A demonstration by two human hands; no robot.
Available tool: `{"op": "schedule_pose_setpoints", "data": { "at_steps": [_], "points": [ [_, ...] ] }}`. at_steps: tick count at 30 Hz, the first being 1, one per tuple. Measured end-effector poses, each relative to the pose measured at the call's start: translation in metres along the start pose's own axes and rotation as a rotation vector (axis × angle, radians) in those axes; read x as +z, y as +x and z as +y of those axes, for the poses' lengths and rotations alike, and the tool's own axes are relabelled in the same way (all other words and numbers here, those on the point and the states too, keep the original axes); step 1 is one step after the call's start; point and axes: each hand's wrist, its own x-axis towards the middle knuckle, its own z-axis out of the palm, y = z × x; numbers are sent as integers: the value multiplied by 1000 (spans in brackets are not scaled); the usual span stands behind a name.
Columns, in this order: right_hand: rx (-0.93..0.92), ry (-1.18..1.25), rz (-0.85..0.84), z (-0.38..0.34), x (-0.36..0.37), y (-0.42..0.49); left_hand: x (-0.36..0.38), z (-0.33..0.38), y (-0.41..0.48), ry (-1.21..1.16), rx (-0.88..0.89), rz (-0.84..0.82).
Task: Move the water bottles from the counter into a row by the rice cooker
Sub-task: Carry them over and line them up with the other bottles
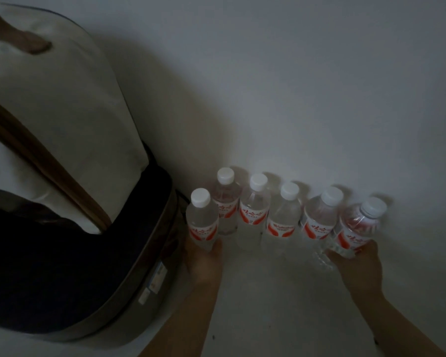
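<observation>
Hands [206,256] seemingly gripping end bottles [202,220] (dim)

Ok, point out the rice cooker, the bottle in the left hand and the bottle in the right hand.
rice cooker [93,253]: head view, on its dark side wall.
bottle in the left hand [202,229]: head view, on its red label.
bottle in the right hand [355,235]: head view, on its red label.

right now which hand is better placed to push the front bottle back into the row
Left. The left hand already grips the front bottle, which stands ahead of the row beside the rice cooker. The right hand is busy on the end bottle at the far side.
</observation>
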Motion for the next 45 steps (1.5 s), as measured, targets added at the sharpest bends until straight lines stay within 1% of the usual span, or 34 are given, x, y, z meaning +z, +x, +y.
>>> {"op": "schedule_pose_setpoints", "data": {
  "at_steps": [2,6,9,13,16,19,21,25,26,30,34,38,43,45],
  "points": [
    [11,-4,3,0,0,0,2,1,7,-5,12,8],
    [3,4,-10,6,1,3,4,0,14,31,-30,57],
    [9,10,-1,4,1,3,8,0,17,54,-27,77],
    [9,8,-5,5,1,4,12,-2,19,50,-33,109],
    [1,4,-7,6,0,4,11,-2,18,-1,-38,112],
    [3,0,-4,4,0,3,12,-1,4,-35,32,158],
    [9,13,-2,6,1,3,13,-1,-12,-14,59,179],
    [8,3,-3,8,2,4,20,-10,-27,-49,84,16],
    [10,-4,0,7,1,3,20,-11,-25,-44,87,3],
    [9,-4,2,7,2,3,16,-7,-12,29,115,15],
    [12,10,-3,6,2,3,13,-11,-2,66,79,-18],
    [11,20,-5,5,2,2,10,-7,1,104,137,-21],
    [8,-6,-5,6,3,3,9,-11,-9,115,181,-49],
    [-2,-14,-4,6,3,3,10,-11,-12,77,173,-66]
  ]
}}
